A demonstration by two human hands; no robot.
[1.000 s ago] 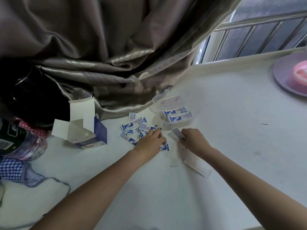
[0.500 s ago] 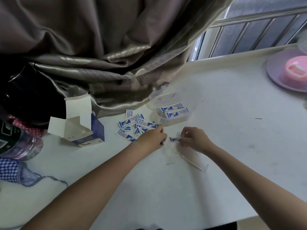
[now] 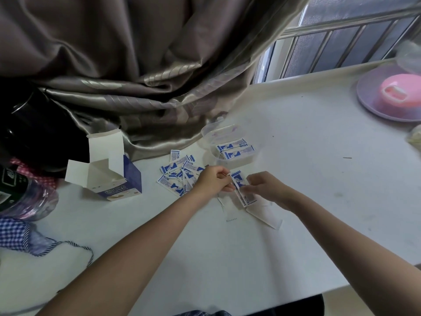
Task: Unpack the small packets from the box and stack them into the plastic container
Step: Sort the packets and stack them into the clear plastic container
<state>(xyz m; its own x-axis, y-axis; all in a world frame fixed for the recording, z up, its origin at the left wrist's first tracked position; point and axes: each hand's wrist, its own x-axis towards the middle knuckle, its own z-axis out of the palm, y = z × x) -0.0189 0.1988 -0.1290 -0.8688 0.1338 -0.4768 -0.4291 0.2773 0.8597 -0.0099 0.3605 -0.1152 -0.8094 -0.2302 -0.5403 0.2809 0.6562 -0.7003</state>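
The open blue-and-white box (image 3: 114, 176) lies on its side at the left of the white table. A loose pile of several blue-and-white packets (image 3: 176, 175) is spread beside it. The clear plastic container (image 3: 224, 133) behind the pile holds two packets (image 3: 235, 150) lying flat. My left hand (image 3: 213, 182) and my right hand (image 3: 265, 188) meet just in front of the container. Between them they pinch a small bundle of packets (image 3: 240, 184), lifted a little off the table, one packet hanging lower toward me.
A brown curtain (image 3: 148, 76) drapes onto the table behind the box and container. A purple plate (image 3: 369, 106) with a pink object sits at far right. A bottle (image 3: 25, 197) and checked cloth lie at the left. White paper slips (image 3: 265, 215) lie under my hands.
My right hand picked a packet off the table and brought it to my left hand. Both hands now hold packets together above the table.
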